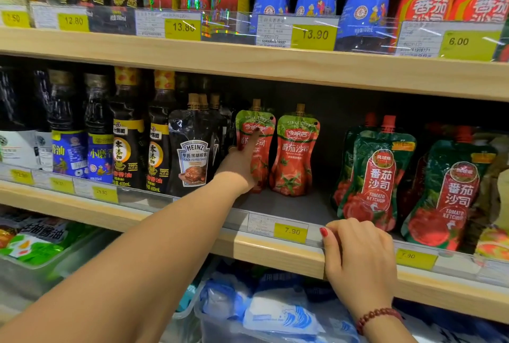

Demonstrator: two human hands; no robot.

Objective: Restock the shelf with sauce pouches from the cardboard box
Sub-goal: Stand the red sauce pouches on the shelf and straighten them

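Note:
Two red-and-green tomato sauce pouches stand upright side by side deep on the middle shelf (278, 253). My left hand (242, 162) reaches in and grips the left pouch (261, 155), with the thumb lying up its front and the fingers hidden behind it. The right pouch (296, 150) stands free just beside it. My right hand (358, 254) rests on the shelf's front edge, fingers curled over the price rail. No cardboard box is in view.
Black Heinz pepper sauce pouches (192, 155) stand close to the left of my left hand. Dark green ketchup pouches (377, 174) fill the right of the shelf. Bare shelf floor lies in front of the two red pouches. Bottles line the upper shelf; bagged goods sit below.

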